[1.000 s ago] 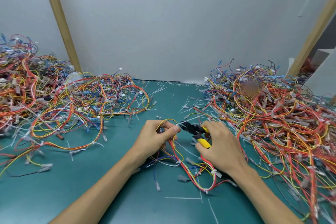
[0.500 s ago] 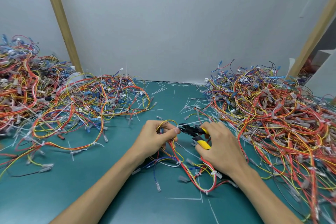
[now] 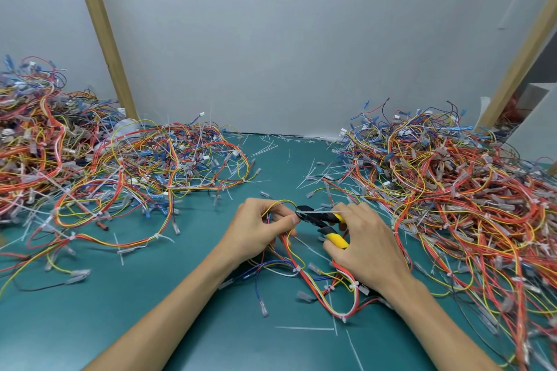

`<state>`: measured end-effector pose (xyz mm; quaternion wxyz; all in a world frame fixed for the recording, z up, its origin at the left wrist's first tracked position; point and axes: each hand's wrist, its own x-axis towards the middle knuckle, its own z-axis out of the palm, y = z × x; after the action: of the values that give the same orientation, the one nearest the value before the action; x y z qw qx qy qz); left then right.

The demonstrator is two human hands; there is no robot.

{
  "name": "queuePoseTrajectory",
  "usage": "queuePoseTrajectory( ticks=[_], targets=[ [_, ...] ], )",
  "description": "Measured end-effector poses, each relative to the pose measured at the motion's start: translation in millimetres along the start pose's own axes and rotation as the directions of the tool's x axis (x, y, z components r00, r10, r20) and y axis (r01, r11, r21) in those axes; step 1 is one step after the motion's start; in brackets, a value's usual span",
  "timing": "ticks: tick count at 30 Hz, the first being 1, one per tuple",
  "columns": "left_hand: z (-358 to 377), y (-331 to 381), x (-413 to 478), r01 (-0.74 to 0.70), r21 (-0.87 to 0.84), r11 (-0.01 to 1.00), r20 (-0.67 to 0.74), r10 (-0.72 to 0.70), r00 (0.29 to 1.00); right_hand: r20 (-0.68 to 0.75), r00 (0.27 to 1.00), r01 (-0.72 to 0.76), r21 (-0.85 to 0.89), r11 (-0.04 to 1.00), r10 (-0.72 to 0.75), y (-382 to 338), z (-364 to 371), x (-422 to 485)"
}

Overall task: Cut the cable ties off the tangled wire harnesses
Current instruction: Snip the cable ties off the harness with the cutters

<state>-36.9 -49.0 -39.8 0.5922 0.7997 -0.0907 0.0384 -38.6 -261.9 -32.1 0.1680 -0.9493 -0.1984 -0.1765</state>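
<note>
At the middle of the green table my left hand pinches a small wire harness of red, yellow, blue and white wires. The harness trails toward me and carries white cable ties. My right hand grips yellow-handled cutters. Their black jaws sit right beside my left thumb, at a white cable tie whose tail sticks out to the right over the jaws.
A large tangled heap of harnesses fills the right side. Another heap covers the left. Cut white tie pieces litter the green table. Two wooden posts lean against the grey wall.
The cutter jaws have shifted slightly left, closer to my left thumb and the tie. Both hands otherwise hold their places.
</note>
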Motion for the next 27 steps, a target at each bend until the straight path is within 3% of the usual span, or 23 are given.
queuePoseTrajectory(
  ticks=[23, 25, 27],
  targets=[
    [0, 3, -4, -0.045, 0.019, 0.999, -0.021, 0.046, 0.999, 0.013, 0.999, -0.043, 0.002, 0.999, 0.043, -1, 3, 1],
    [2, 5, -5, -0.063, 0.024, 0.998, -0.060, 0.064, 0.996, 0.001, 0.998, -0.057, 0.044, 0.997, 0.057, -1, 7, 0],
    [5, 6, -7, -0.119, 0.190, 0.975, -0.202, 0.157, 0.967, -0.020, 0.998, -0.060, 0.093, 0.994, 0.062, 0, 10, 1]
  ],
)
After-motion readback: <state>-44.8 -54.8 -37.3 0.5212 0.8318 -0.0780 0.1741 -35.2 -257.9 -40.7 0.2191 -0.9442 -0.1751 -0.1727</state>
